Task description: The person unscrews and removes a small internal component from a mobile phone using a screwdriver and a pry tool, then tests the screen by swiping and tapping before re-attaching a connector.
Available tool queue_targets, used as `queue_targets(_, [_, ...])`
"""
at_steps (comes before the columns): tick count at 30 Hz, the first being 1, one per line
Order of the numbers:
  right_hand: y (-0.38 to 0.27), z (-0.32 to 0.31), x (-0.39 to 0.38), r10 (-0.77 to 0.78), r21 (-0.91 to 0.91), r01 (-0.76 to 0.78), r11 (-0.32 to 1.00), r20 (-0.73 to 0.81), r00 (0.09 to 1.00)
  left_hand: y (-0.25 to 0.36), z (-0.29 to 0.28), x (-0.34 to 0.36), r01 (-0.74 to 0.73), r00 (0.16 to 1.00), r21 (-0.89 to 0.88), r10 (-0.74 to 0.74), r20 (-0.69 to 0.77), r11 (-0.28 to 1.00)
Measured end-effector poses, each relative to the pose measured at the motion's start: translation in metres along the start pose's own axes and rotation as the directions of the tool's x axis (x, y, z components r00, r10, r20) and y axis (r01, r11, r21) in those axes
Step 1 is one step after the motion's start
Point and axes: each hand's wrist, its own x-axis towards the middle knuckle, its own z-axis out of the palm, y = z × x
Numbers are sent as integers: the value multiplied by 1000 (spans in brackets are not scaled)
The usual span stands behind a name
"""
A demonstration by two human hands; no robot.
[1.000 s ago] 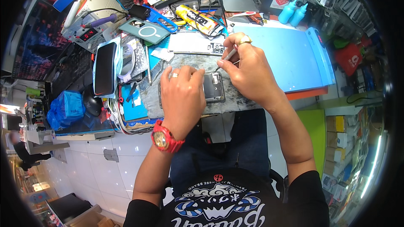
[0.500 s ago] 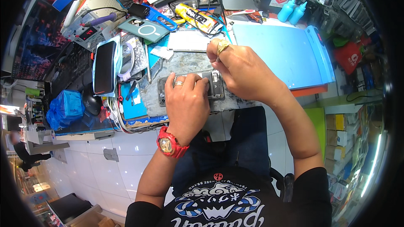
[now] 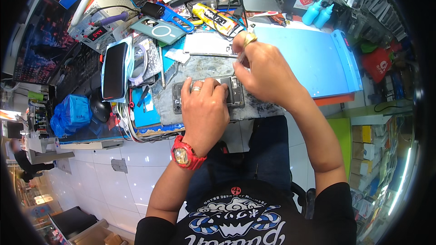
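Note:
An opened dark phone body [image 3: 234,93] lies on a worn grey work mat [image 3: 165,106]. My left hand [image 3: 204,111] grips the phone from above, its fingers curled over the body and hiding much of it. My right hand [image 3: 263,70] is raised over the phone's right end, fingers closed round a slim tool [image 3: 241,57] that is mostly hidden by them. A white phone part [image 3: 204,43] lies just behind, near a green phone case [image 3: 152,29] and a yellow tube [image 3: 218,20].
A black phone [image 3: 116,70], power supply [image 3: 91,31], monitor [image 3: 36,31] and blue bag [image 3: 72,115] crowd the left. A light blue mat [image 3: 309,59] and two blue bottles [image 3: 320,16] are at right. A blurred person [image 3: 25,163] stands far left.
My left hand has shifted slightly right and down on the phone. My right hand dipped toward the phone, then rose slightly, with its fingers more curled over the tool than a second ago.

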Motion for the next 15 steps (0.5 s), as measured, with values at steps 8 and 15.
queue_targets(8, [2,-7,5,-91,90,78,993,148,985,-1,2,0,-2,1000,-7,2,-6,1000])
queue_targets(15, [1,1,4,-21,15,21,1000,38,999,-1,1,0,2,1000,-13,-2,-3,1000])
